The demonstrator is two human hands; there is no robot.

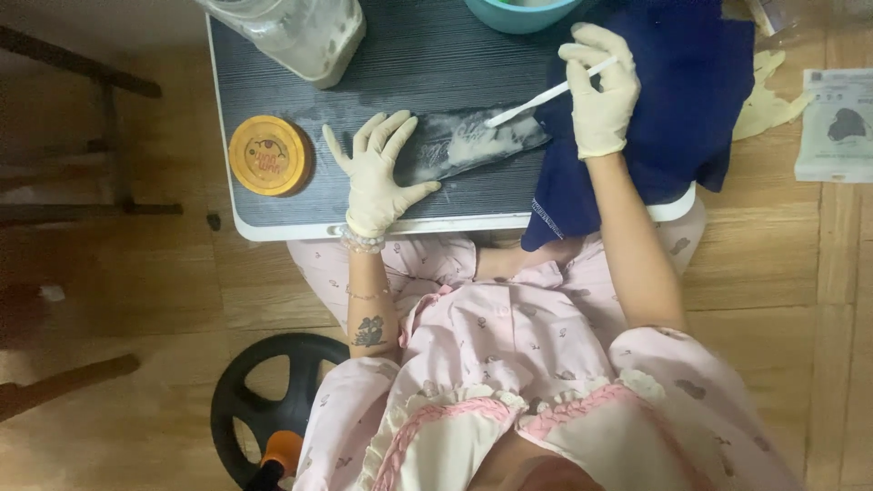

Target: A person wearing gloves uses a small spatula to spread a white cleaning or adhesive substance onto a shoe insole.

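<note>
Spatula point(546, 95) in R hand point(600, 91); dark table point(300, 195), wood floor point(764, 264).

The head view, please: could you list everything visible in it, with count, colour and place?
table: one, dark top with white rim, upper middle.
smeared sheet: one, dark with white paste, table centre.
stick: one, white, tip on the sheet.
round lid: one, orange, table left.
jar: one, clear with white residue, top left.
bowl: one, teal, top edge.
cloth: one, navy, table right.
spare glove: one, cream, floor at right.
paper packet: one, white, far right.
wheel-shaped object: one, black, floor lower left.
left hand: cream glove, flat beside the sheet.
right hand: cream glove, fingers holding the stick.
</note>
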